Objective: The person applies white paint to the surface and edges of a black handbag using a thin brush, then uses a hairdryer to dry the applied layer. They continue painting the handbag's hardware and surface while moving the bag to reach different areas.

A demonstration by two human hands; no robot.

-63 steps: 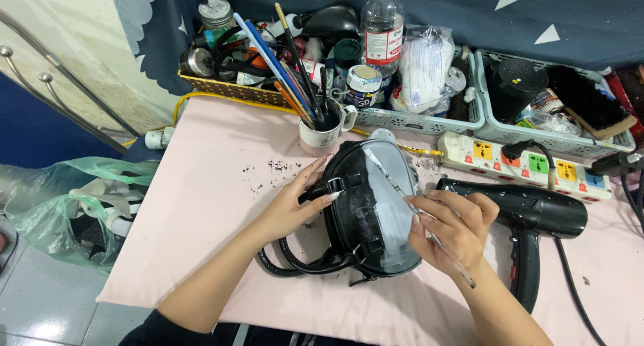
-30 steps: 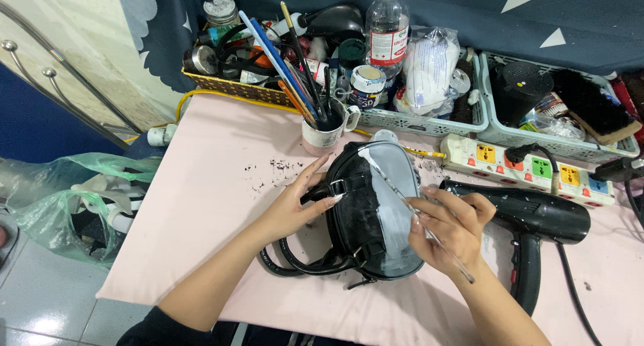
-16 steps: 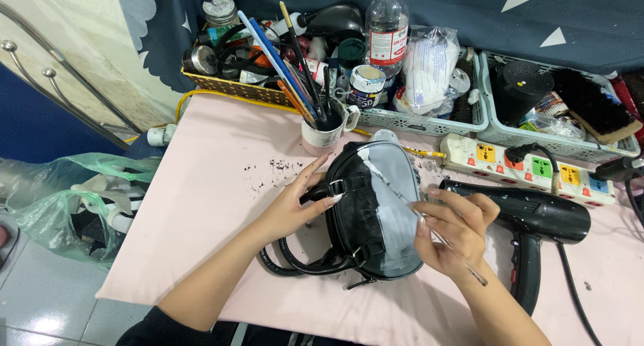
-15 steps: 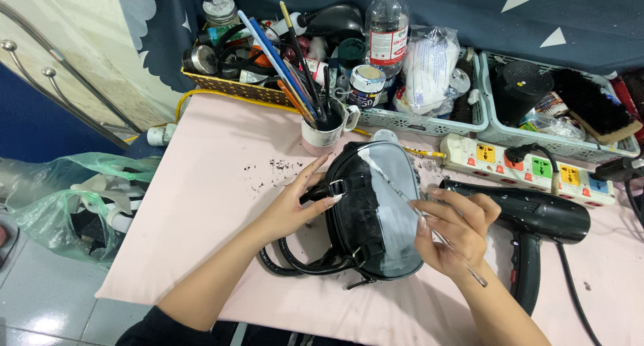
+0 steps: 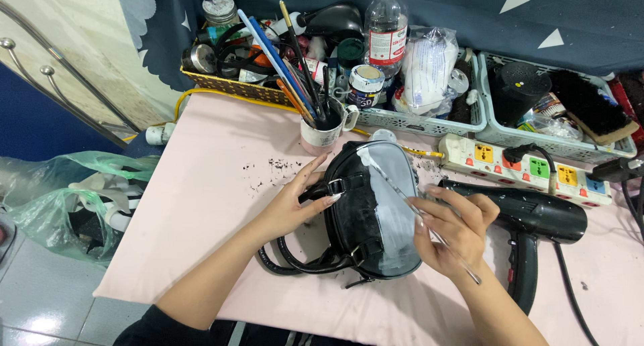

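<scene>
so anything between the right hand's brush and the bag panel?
Nothing visible. The right hand holds the thin brush with its tip already on the grey-coated face of the black bag; the left hand steadies the bag's other side, away from the brush.

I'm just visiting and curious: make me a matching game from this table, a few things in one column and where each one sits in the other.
Things:
1. black handbag
2. hair dryer
3. power strip
4. mug of brushes

Places:
A. lying right of the bag
B. under both hands, mid-table
C. in front of the plastic baskets, right side
D. just behind the bag, by the yellow basket

Pairs: 1-B, 2-A, 3-C, 4-D
</scene>
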